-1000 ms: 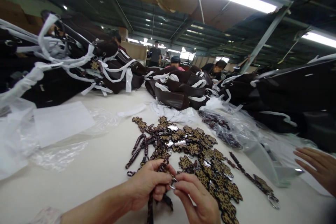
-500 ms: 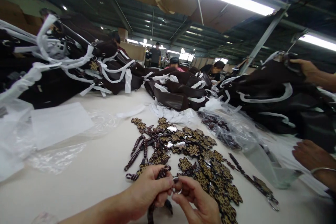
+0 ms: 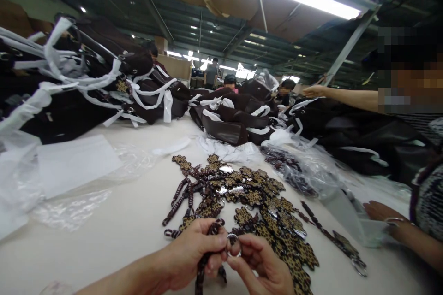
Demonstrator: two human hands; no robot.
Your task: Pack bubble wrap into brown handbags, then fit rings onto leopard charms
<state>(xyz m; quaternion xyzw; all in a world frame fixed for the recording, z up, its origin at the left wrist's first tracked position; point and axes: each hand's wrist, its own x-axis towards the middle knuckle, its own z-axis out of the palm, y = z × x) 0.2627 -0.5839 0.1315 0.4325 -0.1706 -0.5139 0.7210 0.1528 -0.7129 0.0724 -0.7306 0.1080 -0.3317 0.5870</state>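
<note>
My left hand (image 3: 199, 251) is closed on a dark braided cord (image 3: 201, 269), whose looped top sticks up above the fingers and whose lower part hangs beneath them. Pinched between the fingers of my right hand (image 3: 259, 260) is a silver metal ring (image 3: 234, 245), close against the left fingertips. Whether the ring is joined to the cord is hidden by the fingers. Just beyond both hands lies a heap of flower-shaped leopard-print tags (image 3: 254, 197), with striped braided cords (image 3: 177, 207) at its left side.
Dark bags with white-wrapped handles (image 3: 224, 126) are piled at the back and left. A translucent bin (image 3: 356, 223), a plastic bag (image 3: 304, 170) and a strap with a ring (image 3: 328, 236) lie right. Another person's hand (image 3: 380, 212) is by the bin.
The person at the right has leaned into view and stretched an arm towards the back, where a dark bag now sits on the pile. Their lower hand moved left to the bin. My hands barely moved.
</note>
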